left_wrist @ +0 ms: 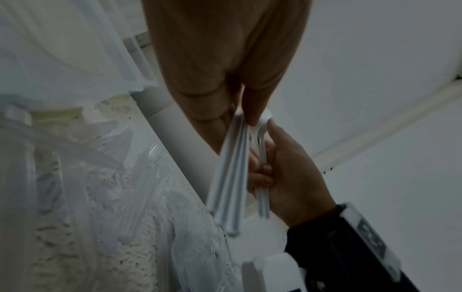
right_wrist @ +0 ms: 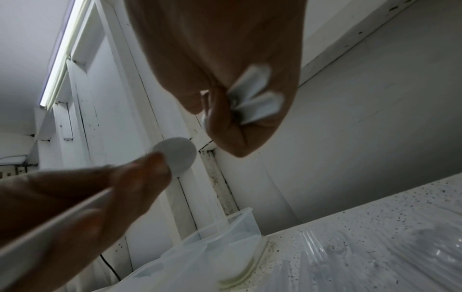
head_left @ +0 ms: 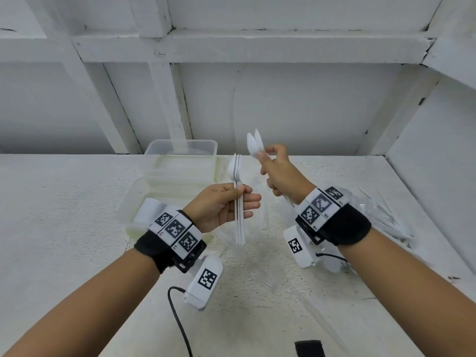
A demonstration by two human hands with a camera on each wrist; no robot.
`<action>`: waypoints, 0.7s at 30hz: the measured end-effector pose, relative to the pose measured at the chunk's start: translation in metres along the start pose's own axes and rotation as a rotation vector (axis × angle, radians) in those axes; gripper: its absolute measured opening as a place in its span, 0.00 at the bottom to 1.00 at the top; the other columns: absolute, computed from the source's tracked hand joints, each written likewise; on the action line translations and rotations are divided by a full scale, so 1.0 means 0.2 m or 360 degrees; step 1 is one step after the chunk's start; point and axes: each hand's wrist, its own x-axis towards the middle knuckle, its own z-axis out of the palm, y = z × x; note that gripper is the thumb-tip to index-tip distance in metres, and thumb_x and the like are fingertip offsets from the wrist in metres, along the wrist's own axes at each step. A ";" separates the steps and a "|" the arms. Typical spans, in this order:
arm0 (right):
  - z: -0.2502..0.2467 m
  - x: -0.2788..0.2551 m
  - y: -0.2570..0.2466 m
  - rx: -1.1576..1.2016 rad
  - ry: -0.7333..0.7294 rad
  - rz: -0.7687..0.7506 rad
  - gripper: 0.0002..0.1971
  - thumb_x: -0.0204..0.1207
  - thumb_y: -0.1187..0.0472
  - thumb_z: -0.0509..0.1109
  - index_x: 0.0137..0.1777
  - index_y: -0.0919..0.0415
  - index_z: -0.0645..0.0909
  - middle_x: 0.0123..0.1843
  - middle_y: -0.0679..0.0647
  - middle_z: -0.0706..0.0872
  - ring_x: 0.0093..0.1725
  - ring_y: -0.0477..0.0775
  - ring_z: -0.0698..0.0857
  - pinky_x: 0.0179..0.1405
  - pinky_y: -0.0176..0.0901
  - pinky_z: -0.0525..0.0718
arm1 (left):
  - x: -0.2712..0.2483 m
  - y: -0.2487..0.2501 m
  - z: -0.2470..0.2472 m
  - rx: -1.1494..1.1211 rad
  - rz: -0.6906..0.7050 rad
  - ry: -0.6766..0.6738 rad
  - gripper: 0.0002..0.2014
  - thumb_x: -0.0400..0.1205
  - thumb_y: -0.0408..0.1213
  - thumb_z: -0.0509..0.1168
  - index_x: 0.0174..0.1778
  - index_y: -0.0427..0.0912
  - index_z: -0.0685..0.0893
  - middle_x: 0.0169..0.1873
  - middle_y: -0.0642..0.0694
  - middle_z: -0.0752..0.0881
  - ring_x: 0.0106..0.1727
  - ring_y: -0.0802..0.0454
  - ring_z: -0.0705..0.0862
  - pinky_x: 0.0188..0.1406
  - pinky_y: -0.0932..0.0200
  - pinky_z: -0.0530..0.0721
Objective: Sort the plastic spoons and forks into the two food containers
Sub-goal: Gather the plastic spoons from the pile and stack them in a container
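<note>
My left hand (head_left: pixel 231 202) grips a bundle of several white plastic utensils (head_left: pixel 238 181) upright by the handles. Their heads are edge-on, so I cannot tell forks from spoons; in the right wrist view one head (right_wrist: pixel 177 156) looks rounded. My right hand (head_left: pixel 273 171), just right of it and slightly higher, holds two white spoons (head_left: pixel 253 144) with bowls up. The spoon handle ends (right_wrist: pixel 257 94) stick out of that fist. Two clear food containers stand at the left: a far one (head_left: pixel 180 148) against the wall and a near one (head_left: pixel 128 202) partly behind my left wrist.
A heap of white plastic cutlery in clear wrap (head_left: pixel 386 220) lies at the right behind my right wrist. Crinkled clear film (left_wrist: pixel 190 247) covers part of the white speckled table. A black cable (head_left: pixel 177 318) trails toward the front edge. White walls close the back and right.
</note>
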 end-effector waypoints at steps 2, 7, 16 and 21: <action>0.02 -0.02 0.02 -0.0047 0.0055 -0.0098 0.17 0.85 0.49 0.52 0.69 0.55 0.63 0.38 0.52 0.73 0.26 0.45 0.68 0.22 0.37 0.67 | 0.01 -0.02 -0.01 -0.0042 0.0078 0.0086 0.10 0.86 0.32 0.55 0.48 0.33 0.81 0.42 0.40 0.91 0.42 0.51 0.90 0.45 0.54 0.88; 0.10 -0.06 0.07 -0.0316 0.0198 -0.0397 0.12 0.84 0.59 0.58 0.63 0.57 0.77 0.34 0.44 0.76 0.31 0.40 0.74 0.29 0.26 0.71 | 0.03 -0.04 -0.01 -0.0153 0.0173 0.0221 0.09 0.85 0.31 0.57 0.52 0.32 0.81 0.46 0.39 0.90 0.46 0.49 0.90 0.48 0.53 0.88; 0.20 -0.07 0.06 -0.0320 0.0280 -0.0450 0.12 0.82 0.59 0.61 0.55 0.63 0.85 0.52 0.54 0.75 0.55 0.52 0.76 0.57 0.37 0.72 | 0.03 -0.04 -0.01 -0.0006 0.0232 0.0164 0.11 0.85 0.31 0.56 0.51 0.30 0.82 0.42 0.40 0.88 0.39 0.52 0.88 0.45 0.59 0.88; 0.24 -0.06 0.04 0.0146 0.0293 -0.0209 0.08 0.82 0.53 0.61 0.42 0.54 0.74 0.55 0.58 0.82 0.55 0.58 0.83 0.59 0.56 0.81 | 0.02 -0.03 -0.01 0.0011 0.0198 0.0111 0.10 0.85 0.31 0.57 0.51 0.29 0.81 0.38 0.42 0.89 0.37 0.52 0.89 0.41 0.60 0.89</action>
